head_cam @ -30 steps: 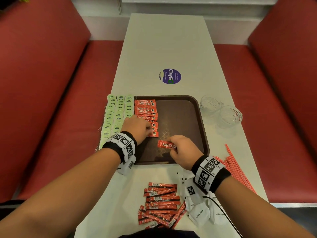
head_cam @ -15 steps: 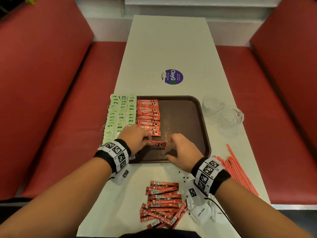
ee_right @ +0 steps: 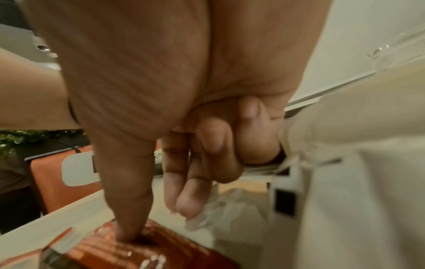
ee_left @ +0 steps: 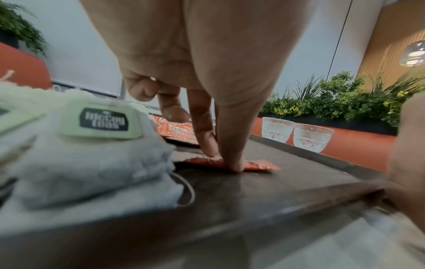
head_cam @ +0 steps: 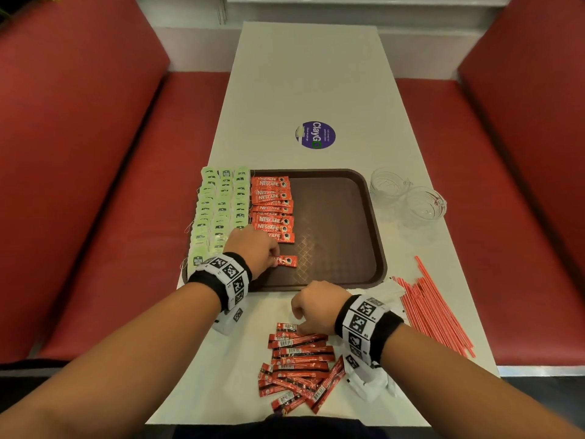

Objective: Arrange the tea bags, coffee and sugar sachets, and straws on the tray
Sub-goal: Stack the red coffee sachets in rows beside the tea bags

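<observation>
We place coffee sachets on the brown tray (head_cam: 364,217).

One coffee sachet (head_cam: 286,260) lies flat on the tray at 6 o'clock from the sachet row (head_cam: 272,207); our left hand (head_cam: 254,248) presses it with straight fingertips (ee_left: 232,163). At 6 o'clock from the tray, our right hand (head_cam: 316,304) pinches a sachet of the loose pile (head_cam: 300,365) on the tabletop (head_cam: 304,74). Straws (head_cam: 433,308) lie at 3 o'clock.
</observation>
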A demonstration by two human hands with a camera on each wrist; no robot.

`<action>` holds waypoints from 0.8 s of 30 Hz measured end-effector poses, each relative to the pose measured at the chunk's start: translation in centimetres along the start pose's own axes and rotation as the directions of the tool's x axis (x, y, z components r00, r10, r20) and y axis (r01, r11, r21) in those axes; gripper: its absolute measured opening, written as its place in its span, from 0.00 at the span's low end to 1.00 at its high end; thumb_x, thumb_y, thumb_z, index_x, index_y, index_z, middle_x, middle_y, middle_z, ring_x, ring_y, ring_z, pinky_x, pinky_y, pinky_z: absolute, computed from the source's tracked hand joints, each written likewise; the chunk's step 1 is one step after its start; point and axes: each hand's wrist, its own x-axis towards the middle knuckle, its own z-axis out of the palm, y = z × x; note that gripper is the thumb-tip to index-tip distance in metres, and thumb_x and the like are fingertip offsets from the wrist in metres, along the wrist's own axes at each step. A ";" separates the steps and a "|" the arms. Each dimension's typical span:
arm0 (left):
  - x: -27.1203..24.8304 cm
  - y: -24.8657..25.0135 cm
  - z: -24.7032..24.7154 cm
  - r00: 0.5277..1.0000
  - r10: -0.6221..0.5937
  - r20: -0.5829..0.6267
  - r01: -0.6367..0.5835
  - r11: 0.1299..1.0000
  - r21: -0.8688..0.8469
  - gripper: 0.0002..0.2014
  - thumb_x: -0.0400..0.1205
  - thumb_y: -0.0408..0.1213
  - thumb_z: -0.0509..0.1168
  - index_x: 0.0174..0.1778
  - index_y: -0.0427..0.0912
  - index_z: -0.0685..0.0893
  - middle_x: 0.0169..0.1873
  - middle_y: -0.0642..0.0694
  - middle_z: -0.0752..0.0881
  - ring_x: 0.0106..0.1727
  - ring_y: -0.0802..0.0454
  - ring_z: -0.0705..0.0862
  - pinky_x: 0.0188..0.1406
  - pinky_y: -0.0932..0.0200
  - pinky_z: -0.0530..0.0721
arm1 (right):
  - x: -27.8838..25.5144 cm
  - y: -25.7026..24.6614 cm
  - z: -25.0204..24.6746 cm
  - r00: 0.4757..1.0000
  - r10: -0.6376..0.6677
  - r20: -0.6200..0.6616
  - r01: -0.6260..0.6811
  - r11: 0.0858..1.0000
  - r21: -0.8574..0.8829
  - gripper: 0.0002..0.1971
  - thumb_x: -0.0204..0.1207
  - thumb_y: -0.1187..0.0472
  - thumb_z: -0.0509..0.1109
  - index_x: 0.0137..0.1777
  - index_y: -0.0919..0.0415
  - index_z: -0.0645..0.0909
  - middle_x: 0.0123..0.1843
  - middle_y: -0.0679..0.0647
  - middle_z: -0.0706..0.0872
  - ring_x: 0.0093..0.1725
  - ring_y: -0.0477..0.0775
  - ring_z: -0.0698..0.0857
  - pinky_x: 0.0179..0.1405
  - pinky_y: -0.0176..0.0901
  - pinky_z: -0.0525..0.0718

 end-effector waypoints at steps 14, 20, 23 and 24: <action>1.7 -0.5 -0.9 0.990 -0.142 -0.007 0.141 0.987 -0.080 0.07 0.79 0.55 0.71 0.49 0.59 0.88 0.47 0.55 0.88 0.57 0.49 0.83 0.62 0.46 0.78 | 0.5 -1.0 0.3 0.999 0.022 0.048 -0.016 0.991 -0.134 0.09 0.82 0.59 0.64 0.53 0.61 0.84 0.49 0.57 0.88 0.46 0.60 0.86 0.49 0.54 0.89; -1.9 0.4 -2.1 0.987 -0.067 -0.147 0.045 0.988 -0.146 0.10 0.82 0.57 0.65 0.50 0.59 0.87 0.45 0.57 0.88 0.54 0.50 0.81 0.59 0.45 0.79 | -1.2 -1.0 -1.3 0.996 -0.013 -0.093 0.011 1.000 -0.018 0.09 0.80 0.53 0.64 0.44 0.57 0.76 0.42 0.54 0.81 0.42 0.58 0.81 0.41 0.47 0.81; -5.0 1.7 -2.2 0.987 0.039 -0.157 -0.063 0.986 -0.152 0.10 0.84 0.55 0.64 0.48 0.57 0.87 0.42 0.58 0.86 0.49 0.53 0.78 0.57 0.50 0.78 | -2.2 0.0 -1.8 0.977 0.015 -0.211 0.003 0.997 0.083 0.11 0.79 0.52 0.63 0.38 0.54 0.69 0.40 0.53 0.78 0.41 0.57 0.77 0.40 0.46 0.75; -5.9 2.1 -1.9 0.987 0.081 -0.136 -0.099 0.986 -0.135 0.10 0.84 0.54 0.63 0.49 0.56 0.87 0.43 0.58 0.86 0.50 0.53 0.78 0.57 0.50 0.78 | -2.6 0.3 -1.8 0.970 0.035 -0.240 -0.009 0.994 0.111 0.11 0.78 0.53 0.63 0.36 0.53 0.68 0.39 0.52 0.79 0.40 0.58 0.77 0.39 0.46 0.73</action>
